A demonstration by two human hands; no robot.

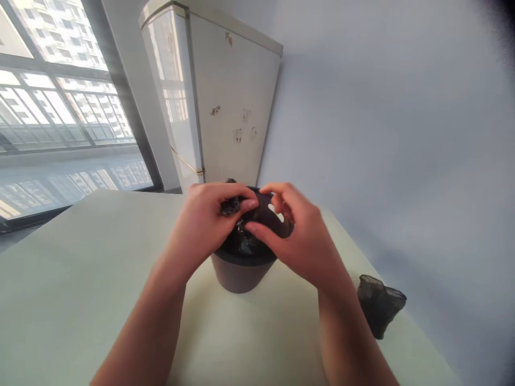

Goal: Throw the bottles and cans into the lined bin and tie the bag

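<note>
A dark trash can (pixel 241 276) stands upright on the table, with a black plastic bag (pixel 245 245) bunched in its mouth. My left hand (pixel 215 214) is closed around a gathered part of this bag above the rim. Opposite it, my right hand (pixel 295 228) is over the can's right side, thumb and curved fingers apart. Its thumb tip lies against or just above the bag; contact is hard to judge. Between the right fingers, a pale hole shows in the can's wall. Both hands hide much of the opening.
The pale table (pixel 100 279) extends to both sides. At its right edge lies a crumpled dark mesh-like bag (pixel 380 305), close to the wall (pixel 382 134). Beyond the table's far edge stands a white refrigerator (pixel 229 91), with a large window (pixel 64 107) to its left.
</note>
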